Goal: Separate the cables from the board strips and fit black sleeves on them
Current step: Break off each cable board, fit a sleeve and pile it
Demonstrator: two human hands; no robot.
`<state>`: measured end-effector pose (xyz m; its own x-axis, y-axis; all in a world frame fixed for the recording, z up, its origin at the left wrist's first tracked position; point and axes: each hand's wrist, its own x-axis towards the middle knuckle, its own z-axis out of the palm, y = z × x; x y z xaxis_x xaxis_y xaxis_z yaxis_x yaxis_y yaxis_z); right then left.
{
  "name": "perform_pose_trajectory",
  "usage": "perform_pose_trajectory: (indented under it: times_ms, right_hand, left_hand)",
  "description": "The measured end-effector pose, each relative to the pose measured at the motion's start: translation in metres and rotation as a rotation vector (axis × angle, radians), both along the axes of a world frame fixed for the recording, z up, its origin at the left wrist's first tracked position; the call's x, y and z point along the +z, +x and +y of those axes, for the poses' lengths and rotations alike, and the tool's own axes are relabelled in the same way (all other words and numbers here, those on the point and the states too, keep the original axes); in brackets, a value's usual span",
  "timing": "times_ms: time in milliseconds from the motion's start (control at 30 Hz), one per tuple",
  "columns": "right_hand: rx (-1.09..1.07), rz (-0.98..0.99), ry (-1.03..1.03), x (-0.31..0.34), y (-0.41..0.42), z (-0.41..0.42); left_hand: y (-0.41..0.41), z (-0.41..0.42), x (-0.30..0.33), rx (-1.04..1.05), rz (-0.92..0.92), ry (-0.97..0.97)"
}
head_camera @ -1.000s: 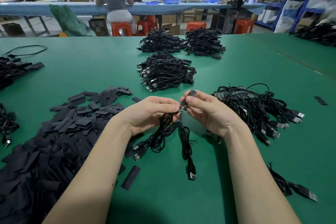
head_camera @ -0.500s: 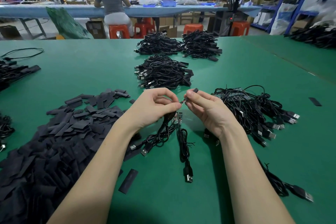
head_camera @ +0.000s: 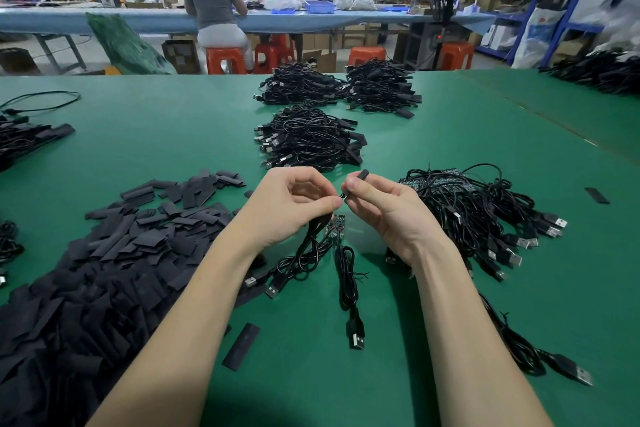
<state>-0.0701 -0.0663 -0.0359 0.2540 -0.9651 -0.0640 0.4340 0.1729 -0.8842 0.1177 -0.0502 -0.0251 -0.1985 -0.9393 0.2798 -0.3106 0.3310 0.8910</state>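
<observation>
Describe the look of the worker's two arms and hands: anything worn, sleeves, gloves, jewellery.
Both forearms are bare up to the bottom edge of the picture; no sleeve shows. The left hand and the right hand wear no gloves, and no rings, watch or wristband can be seen on the fingers or wrists that show. The fingernails look short and unpainted.

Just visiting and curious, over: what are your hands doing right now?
Left hand pinches cable end, small boards dangling below. Right hand pinches black sleeve, tips nearly meeting. Sleeve not yet on. Nothing in the way.
</observation>
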Motion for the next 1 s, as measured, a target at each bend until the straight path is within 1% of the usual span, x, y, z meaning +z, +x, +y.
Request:
perform_pose_trajectory:
  times_ms: [133,233,400,500,800,1000]
  right_hand:
    - [0.039,0.007,-0.002,-0.001,0.003,0.002]
    - [0.015,0.006,-0.021,0.000,0.004,0.002]
    - [-0.147,0.101,-0.196,-0.004,0.012,0.000]
    - [-0.185,0.120,-0.261,-0.005,0.014,0.001]
    - [-0.234,0.115,-0.249,-0.010,0.018,0.001]
    - [-0.269,0.094,-0.230,-0.013,0.020,0.002]
  left_hand:
    - [-0.002,0.003,0.001,0.011,0.045,-0.005]
    - [-0.006,0.004,0.004,0.009,0.068,0.027]
    - [-0.012,0.005,0.004,0.012,0.157,0.126]
    - [-0.012,0.004,0.004,0.009,0.200,0.157]
    - [-0.014,-0.001,-0.005,0.070,0.199,0.058]
    - [-0.016,-0.002,-0.009,0.081,0.179,0.048]
